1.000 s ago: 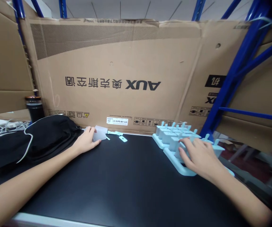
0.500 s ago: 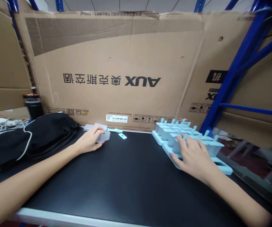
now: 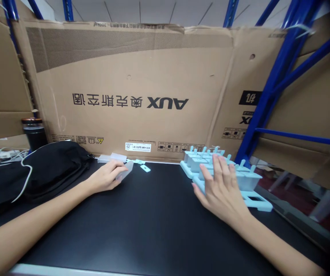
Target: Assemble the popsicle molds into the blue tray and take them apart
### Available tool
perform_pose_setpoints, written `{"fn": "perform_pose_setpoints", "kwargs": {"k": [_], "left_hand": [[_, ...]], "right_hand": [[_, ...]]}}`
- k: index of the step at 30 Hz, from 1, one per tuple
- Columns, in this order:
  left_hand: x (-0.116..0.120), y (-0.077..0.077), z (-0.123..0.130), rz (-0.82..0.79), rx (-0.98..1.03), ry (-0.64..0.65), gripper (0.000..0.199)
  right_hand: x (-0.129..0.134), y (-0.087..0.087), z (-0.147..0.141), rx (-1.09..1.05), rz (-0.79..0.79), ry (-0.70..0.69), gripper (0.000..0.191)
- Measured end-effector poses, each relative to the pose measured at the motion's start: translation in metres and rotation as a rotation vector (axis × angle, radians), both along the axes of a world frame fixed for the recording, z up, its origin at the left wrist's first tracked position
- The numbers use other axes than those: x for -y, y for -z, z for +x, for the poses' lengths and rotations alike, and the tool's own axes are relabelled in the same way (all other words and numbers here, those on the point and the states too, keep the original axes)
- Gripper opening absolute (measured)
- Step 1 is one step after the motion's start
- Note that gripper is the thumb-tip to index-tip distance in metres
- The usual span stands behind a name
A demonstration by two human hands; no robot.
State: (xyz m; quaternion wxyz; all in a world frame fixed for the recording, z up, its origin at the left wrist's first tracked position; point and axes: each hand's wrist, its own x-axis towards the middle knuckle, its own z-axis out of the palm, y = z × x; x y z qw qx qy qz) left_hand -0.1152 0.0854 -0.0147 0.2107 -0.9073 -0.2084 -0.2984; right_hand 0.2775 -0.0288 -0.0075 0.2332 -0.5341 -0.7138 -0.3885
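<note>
My left hand (image 3: 107, 177) is closed on a translucent popsicle mould cup (image 3: 126, 171), tilted just above the black tabletop. Behind it lie more clear cups (image 3: 118, 157) and a few light-blue stick lids (image 3: 145, 168). Over on the right, my right hand (image 3: 225, 191) has its fingers stretched out across the front light-blue popsicle mould set (image 3: 249, 181), hiding part of it; whether the fingertips press on it I cannot tell. A second mould set (image 3: 195, 163) stands right behind, its sticks pointing up.
A large cardboard sheet (image 3: 130, 69) walls off the back. On the left lie a black bag (image 3: 56, 165), white cables (image 3: 4, 155) and a dark bottle (image 3: 35, 134). A blue metal rack post (image 3: 264, 103) rises at the right edge of the black table (image 3: 142, 222).
My left hand has picked up the clear cup and tipped it more upright. My right hand has stretched its fingers flatter over the moulds. The whole view has shifted slightly.
</note>
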Motion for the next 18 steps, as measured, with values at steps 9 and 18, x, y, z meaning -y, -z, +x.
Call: {"fn": "perform_pose_setpoints", "kwargs": {"k": [9,18], "left_hand": [[0.014,-0.005,0.01,-0.176,0.084,0.036,0.037],[0.041,-0.005,0.056,-0.407,0.14,0.326,0.04]], "right_hand": [[-0.086,0.015,-0.102,-0.209,-0.707,-0.345,0.063],[-0.094,0.015,-0.114,-0.248,-0.604,-0.292,0.019]]}}
